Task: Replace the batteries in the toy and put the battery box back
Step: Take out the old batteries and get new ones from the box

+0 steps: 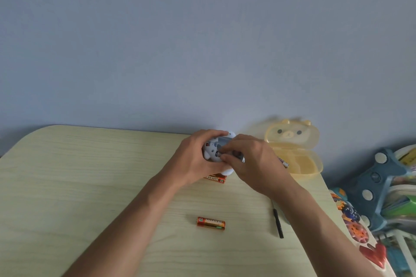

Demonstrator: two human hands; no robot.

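At table's far edge, mid-frame: toy (212, 148), small, white with grey markings, raised off the table (90, 175), underside toward the camera. Left hand (195, 159): fingers curled round toy, gripping it. Right hand (249, 159): fingertips pinching a dark cell (234, 155), one end at the toy's open compartment. Under the hands: orange battery (216, 179), partly hidden, on the table. Nearer the camera: second orange battery (211, 223), lying flat, well apart. Right of it: black screwdriver (278, 222), partly under the right forearm. Beside right hand: yellow bear-shaped box (292, 148), lid open against the wall (202, 40); another cell (284, 162) at its front edge. Far right: blue plastic rack (378, 177), stickers (358, 231).
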